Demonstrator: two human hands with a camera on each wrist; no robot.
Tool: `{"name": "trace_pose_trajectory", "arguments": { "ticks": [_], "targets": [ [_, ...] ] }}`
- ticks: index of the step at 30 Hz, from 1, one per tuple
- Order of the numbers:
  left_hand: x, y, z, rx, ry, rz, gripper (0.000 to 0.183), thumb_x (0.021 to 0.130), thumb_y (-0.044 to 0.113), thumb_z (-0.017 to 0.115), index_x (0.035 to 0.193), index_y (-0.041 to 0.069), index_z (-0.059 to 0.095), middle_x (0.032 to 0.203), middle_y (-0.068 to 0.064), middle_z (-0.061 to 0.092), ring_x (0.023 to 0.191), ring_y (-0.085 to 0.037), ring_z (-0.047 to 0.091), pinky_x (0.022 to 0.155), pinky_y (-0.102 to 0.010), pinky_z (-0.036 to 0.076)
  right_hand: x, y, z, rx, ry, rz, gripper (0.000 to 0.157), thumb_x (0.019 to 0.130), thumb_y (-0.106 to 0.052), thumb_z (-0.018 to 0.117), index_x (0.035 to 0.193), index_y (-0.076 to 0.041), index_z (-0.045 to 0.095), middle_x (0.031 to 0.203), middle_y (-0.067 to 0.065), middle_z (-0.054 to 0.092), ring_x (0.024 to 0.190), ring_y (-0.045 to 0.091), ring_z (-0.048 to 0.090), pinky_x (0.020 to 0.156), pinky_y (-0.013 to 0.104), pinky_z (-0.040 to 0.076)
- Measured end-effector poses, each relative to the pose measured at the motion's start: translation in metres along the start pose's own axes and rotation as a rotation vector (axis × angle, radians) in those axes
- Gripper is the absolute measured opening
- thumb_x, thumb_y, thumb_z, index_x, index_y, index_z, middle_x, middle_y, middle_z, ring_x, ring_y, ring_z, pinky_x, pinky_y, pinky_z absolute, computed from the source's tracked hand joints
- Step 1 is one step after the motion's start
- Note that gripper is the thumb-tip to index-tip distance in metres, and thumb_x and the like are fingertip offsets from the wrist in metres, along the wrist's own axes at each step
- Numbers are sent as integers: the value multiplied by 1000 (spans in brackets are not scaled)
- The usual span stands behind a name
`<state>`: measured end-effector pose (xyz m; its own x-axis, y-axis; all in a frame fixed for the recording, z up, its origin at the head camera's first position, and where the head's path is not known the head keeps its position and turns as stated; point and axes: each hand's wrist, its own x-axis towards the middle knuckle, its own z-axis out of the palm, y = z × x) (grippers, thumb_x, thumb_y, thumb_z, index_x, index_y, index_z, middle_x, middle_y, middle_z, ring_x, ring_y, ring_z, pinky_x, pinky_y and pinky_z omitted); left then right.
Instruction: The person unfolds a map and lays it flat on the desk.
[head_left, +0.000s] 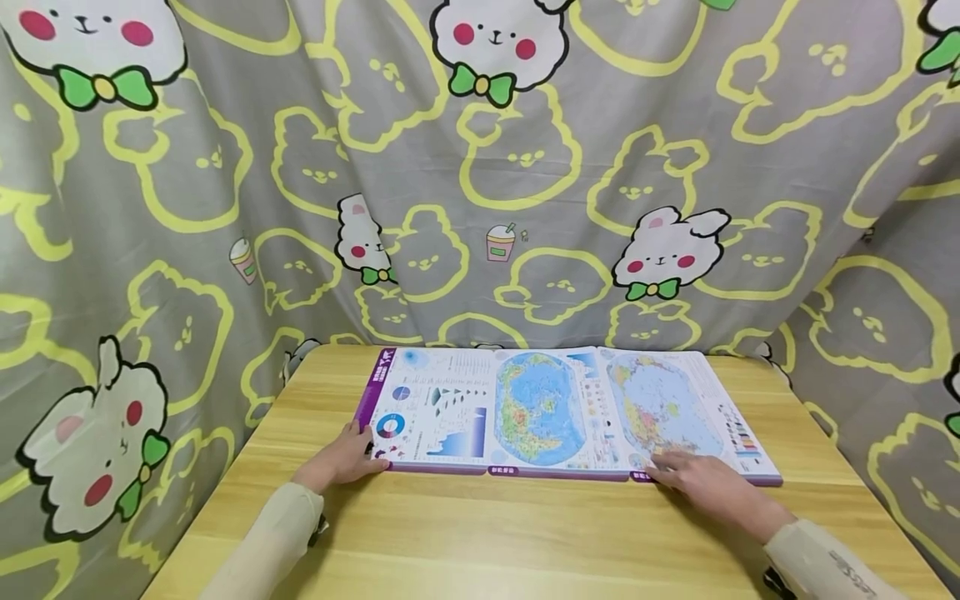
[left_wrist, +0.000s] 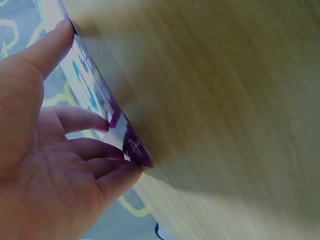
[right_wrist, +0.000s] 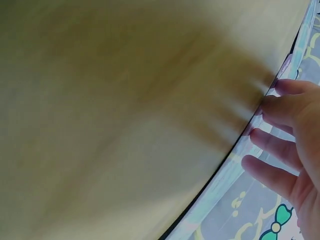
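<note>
A glossy printed map folder (head_left: 540, 450) lies unfolded on the table, showing three panels. Charts cover its left panel, world maps the other two, and purple trim runs along its edges. At its near left corner is my left hand (head_left: 347, 458), thumb on the near edge and bent fingers at the left side. In the left wrist view, those fingertips (left_wrist: 102, 125) touch the purple-trimmed corner, spread well apart from the thumb. My right hand (head_left: 712, 483) rests at the near edge of the right panel. The right wrist view shows its fingers (right_wrist: 272, 175) loosely spread along that edge.
The wooden table (head_left: 510, 533) extends in front of the map folder and to both sides. A grey curtain (head_left: 420, 167) with yellow outlines and white cartoon rabbits hangs behind the table and along its left and right sides.
</note>
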<state>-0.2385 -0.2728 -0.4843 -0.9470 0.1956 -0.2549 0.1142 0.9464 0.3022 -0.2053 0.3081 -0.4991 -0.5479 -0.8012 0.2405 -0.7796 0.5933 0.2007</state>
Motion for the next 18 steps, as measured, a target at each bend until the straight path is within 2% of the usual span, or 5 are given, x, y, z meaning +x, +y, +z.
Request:
{"name": "trace_pose_trajectory", "arguments": {
  "ticks": [3,6,10,14,18],
  "targets": [
    [0,2,0,21,11,19,83,89,45,61,141,-12,30,147,-38,9,137,-49,10,110,-57,17,3,0,-1,-18,-12,-17,39,71,5,67,108,-7,71,109,15,65,97,34,62,79,46,53],
    [-1,9,-3,45,45,74,76,91,40,60,140,-11,34,147,-37,15,137,-47,15,110,-55,19,6,-2,-5,0,-15,-1,39,71,5,67,109,-6,70,110,17,64,97,36,62,81,48,52],
    [-3,31,-11,68,102,146,66,92,34,59,138,-10,39,145,-35,25,135,-46,23,108,-55,24,13,-8,-14,72,-17,90,38,76,5,66,114,-4,67,113,19,63,99,37,61,84,52,50],
    [-6,56,-17,106,139,169,65,94,35,57,140,-6,39,145,-33,27,134,-46,26,108,-54,25,24,-15,-28,145,-16,164,34,79,1,69,113,-2,66,114,19,63,99,35,62,83,51,50],
    [-6,79,-18,159,186,171,66,94,39,54,142,-3,38,146,-32,27,135,-44,27,108,-53,26,39,-20,-36,163,-13,194,33,81,-5,71,113,0,65,113,18,63,98,34,62,80,47,52]
  ]
}}
